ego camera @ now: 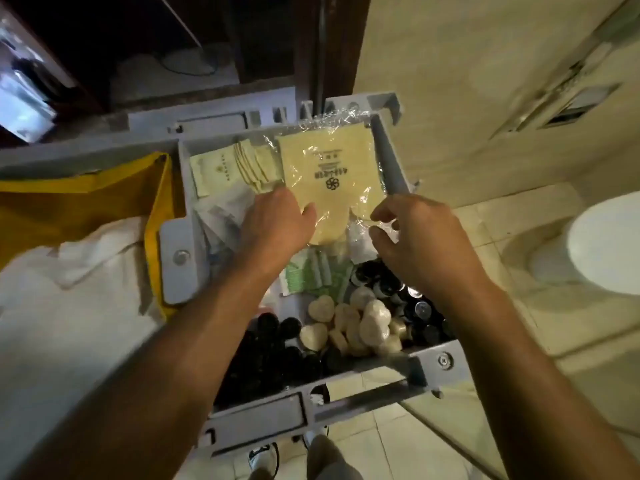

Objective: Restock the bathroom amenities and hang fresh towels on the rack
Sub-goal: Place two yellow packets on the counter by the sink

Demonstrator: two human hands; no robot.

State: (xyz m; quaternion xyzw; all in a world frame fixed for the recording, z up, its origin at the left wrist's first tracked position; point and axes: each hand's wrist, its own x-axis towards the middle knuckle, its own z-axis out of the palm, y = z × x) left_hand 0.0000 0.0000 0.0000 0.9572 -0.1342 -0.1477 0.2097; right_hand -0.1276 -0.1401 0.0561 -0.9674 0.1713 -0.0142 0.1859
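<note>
A clear plastic pack of pale yellow slippers [329, 174] with green print is lifted over the grey cart tray [391, 157]. My left hand [280, 223] grips the pack's near left edge, thumb on top. My right hand [415, 233] pinches the clear wrapper at the pack's near right corner. In the tray lie cream sachets [214, 168], green-and-white packets [311, 275], round wrapped soaps [360, 323] and small dark bottles [408, 299].
A yellow linen bag [79, 209] holding white towels [69, 306] hangs on the cart's left side. A toilet [602, 244] stands at the right on the beige tiled floor. A dark doorway lies beyond the cart. My shoes show below the tray.
</note>
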